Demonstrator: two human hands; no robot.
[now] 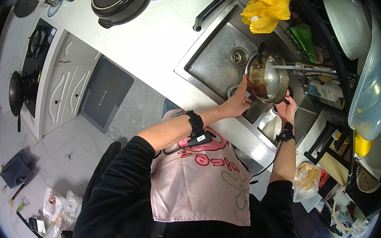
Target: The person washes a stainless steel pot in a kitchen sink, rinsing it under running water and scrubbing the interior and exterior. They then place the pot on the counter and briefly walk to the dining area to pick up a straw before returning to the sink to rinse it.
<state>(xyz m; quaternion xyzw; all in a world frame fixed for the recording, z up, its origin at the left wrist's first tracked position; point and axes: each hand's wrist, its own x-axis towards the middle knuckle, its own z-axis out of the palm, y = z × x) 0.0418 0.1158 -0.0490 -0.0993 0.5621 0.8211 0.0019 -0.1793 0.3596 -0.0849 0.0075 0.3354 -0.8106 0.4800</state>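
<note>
A stainless steel pot [257, 82] with dark side handles is tilted over the sink [215, 52]. A stream from the metal faucet [310, 68] runs into its inside. At the pot's near right, my right hand [286, 110] is closed around one dark handle. My left hand [237, 103] lies along the near left side, its index finger stretched out against the pot's outer wall and the other fingers apart from it. Under the left hand, a round metal drain [232, 92] shows partly. The second drain [239, 56] is in full view beyond the pot.
Yellow rubber gloves [267, 11] hang at the sink's far edge, beside a green cloth [303, 40]. To the right stands a black dish rack [339, 55] with bowls. A dark pan [121, 0] sits on the white counter [161, 38] at the far left.
</note>
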